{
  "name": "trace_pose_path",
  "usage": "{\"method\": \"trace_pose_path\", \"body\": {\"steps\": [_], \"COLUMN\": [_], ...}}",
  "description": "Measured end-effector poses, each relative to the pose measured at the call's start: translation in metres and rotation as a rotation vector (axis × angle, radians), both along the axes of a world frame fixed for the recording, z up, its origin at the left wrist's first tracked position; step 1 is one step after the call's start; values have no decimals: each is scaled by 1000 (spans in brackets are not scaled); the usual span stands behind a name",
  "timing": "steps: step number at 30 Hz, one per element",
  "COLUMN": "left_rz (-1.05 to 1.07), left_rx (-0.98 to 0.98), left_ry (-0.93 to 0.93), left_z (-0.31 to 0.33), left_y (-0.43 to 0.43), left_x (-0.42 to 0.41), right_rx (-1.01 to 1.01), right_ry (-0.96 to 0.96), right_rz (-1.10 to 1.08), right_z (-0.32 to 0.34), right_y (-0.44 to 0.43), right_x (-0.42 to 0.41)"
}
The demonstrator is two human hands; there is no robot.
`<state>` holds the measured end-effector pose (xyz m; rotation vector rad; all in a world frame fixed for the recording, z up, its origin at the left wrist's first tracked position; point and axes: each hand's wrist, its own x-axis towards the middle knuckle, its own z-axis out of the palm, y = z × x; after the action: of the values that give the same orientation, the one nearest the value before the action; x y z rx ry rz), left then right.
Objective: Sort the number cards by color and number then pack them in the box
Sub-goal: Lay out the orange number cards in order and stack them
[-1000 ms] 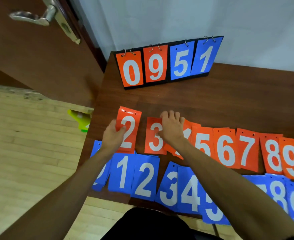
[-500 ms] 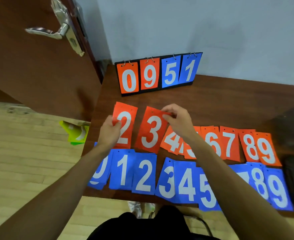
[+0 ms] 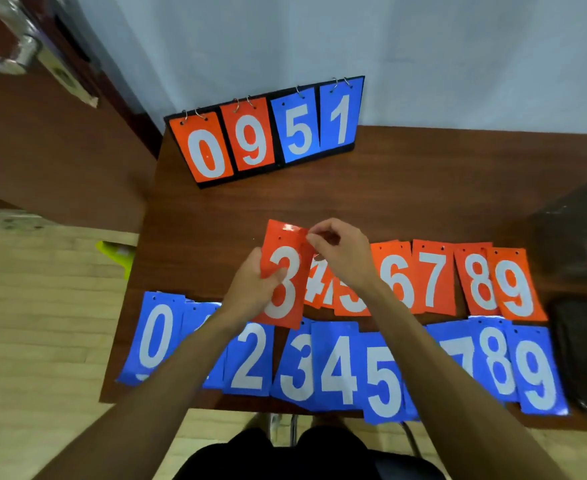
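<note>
Fingers of L hand grip orange 3 card, R hand pinches top, long axis near-upright, top leaning right

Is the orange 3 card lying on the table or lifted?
Lifted: left hand grips the orange 3 card, right hand pinches its top.

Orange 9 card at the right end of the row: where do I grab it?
Pinch the flat orange 9 card by its right long edge, coming from the right: that edge lies on bare brown wooden table, while its left edge overlaps the orange 8 card.
</note>
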<state>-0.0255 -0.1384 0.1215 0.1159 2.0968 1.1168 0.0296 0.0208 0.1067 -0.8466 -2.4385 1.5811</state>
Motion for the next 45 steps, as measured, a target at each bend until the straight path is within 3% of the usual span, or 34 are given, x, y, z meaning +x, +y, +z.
{"method": "trace_pose_path", "body": {"steps": [4,9,15,21,27,32,37,40,45], "left_rz": [98,169,186,200,284,256,92,14,-75], "left_rx": [-63,-108,-152,-159,-75,-58,34,135,209], "left_ry": [-5,-18,-4,25,153,316,190,93,-44], "left_z": [-5,-14,-20,-24,-9,20,33,37,35], "left_y": [11,13,7,-7,-31,-48,-48,-40,-24], "left_x": [-4,-9,-13,-20,-41,-56,-35,-11,23], "right_rx": [141,469,695,675,306,266,205,173,133], "right_ry": [-179,-501,-567,-602,-428,-324,-248,-205,-64], "right_rz": [25,337,445,546,537,629,619,500,85], "right_z": [-29,-57,-69,-63,-24,29,62,70,52], "right_y": [39,48,26,23,20,13,-2,-13,-27], "right_x": [3,-10,-27,-47,-67,-58,-23,1,26]}}
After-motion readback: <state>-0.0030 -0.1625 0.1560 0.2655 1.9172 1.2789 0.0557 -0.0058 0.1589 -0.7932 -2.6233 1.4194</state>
